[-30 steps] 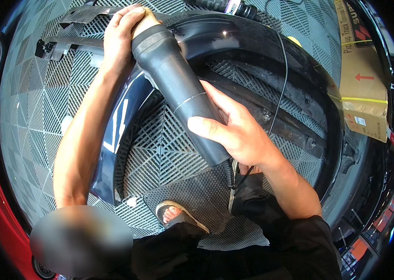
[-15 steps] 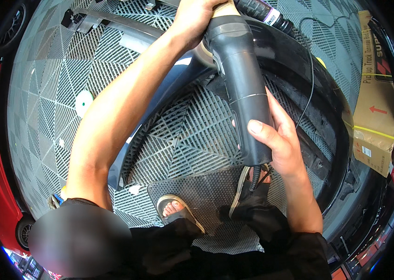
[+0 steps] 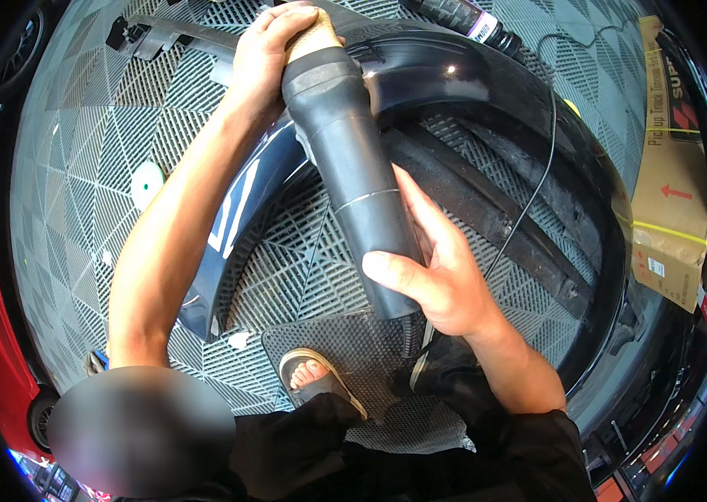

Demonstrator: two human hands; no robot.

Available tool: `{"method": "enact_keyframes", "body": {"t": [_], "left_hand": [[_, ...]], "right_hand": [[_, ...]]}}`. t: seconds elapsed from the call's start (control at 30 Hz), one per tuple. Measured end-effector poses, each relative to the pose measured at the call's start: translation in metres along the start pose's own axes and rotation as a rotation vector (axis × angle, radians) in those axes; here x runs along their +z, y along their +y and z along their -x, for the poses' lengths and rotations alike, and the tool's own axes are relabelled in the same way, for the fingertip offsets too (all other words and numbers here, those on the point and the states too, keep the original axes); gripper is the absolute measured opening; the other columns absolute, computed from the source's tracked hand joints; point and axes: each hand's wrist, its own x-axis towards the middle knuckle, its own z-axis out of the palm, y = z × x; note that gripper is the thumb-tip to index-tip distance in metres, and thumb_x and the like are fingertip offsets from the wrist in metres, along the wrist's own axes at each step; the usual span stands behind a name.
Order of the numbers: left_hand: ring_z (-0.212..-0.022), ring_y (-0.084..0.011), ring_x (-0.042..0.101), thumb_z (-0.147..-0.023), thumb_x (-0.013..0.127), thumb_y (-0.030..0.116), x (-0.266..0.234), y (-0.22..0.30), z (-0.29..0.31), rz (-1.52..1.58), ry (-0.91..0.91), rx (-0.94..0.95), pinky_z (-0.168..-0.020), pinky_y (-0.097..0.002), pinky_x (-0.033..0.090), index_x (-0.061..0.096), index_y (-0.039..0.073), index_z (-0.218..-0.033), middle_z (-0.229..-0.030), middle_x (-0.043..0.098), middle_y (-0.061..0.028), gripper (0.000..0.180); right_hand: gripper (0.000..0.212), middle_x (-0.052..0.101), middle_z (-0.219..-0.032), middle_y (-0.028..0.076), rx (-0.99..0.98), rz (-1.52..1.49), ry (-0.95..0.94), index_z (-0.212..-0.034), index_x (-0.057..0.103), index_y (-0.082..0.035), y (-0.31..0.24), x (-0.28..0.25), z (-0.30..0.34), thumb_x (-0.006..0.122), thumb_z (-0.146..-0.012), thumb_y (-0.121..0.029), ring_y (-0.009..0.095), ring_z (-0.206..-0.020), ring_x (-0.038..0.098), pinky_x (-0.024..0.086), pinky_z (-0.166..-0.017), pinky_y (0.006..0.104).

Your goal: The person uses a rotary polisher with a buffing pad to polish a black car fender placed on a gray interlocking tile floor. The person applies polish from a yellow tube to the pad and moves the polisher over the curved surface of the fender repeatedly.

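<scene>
A black corded power polisher [image 3: 353, 167] lies slantwise across the dark glossy curved car panel [image 3: 429, 71]. My left hand [image 3: 266, 50] is wrapped around the polisher's tan-covered head at the far end. My right hand [image 3: 445, 276] grips the rear of the black body, its thumb across the top and its fingers along the right side. Out of the rear end comes the cord, running down by my feet. The polisher's head hides its own underside, so whether a pad touches the panel cannot be seen.
A black bottle [image 3: 458, 18] lies beyond the panel. Dark strips [image 3: 487, 197] rest inside its curve. A long bracket [image 3: 178, 38] lies at the far left, with a white-green disc [image 3: 148, 186] nearer. A cardboard box [image 3: 671, 201] stands right; a thin cable [image 3: 553, 125] crosses the panel.
Both hands have moved left with the polisher, and its head has come nearer to me. More of the panel's far curve and the dark strips now shows.
</scene>
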Motion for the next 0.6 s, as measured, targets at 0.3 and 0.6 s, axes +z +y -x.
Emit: {"method": "enact_keyframes", "body": {"t": [0.3, 0.6], "left_hand": [[-0.086, -0.0222, 0.069, -0.099, 0.060, 0.018, -0.023, 0.005, 0.023, 0.042, -0.012, 0.002, -0.080, -0.0349, 0.058, 0.064, 0.002, -0.103, -0.096, 0.068, -0.0114, 0.016], [-0.092, -0.0279, 0.074, -0.098, 0.067, 0.021, -0.064, -0.001, 0.046, 0.026, 0.138, 0.014, -0.080, -0.0381, 0.063, 0.059, -0.002, -0.122, -0.104, 0.069, -0.0172, 0.034]], "right_hand": [[0.098, 0.063, -0.123, 0.013, 0.037, 0.035, -0.015, -0.160, 0.021, 0.010, 0.022, 0.014, 0.008, 0.080, -0.090, -0.024, 0.015, -0.108, 0.062, 0.050, -0.097, 0.0294], [0.102, 0.066, -0.125, 0.020, 0.059, 0.136, -0.058, -0.160, 0.021, 0.009, 0.034, 0.032, 0.010, 0.080, -0.088, -0.033, 0.022, -0.112, 0.067, 0.051, -0.098, 0.0333]]}}
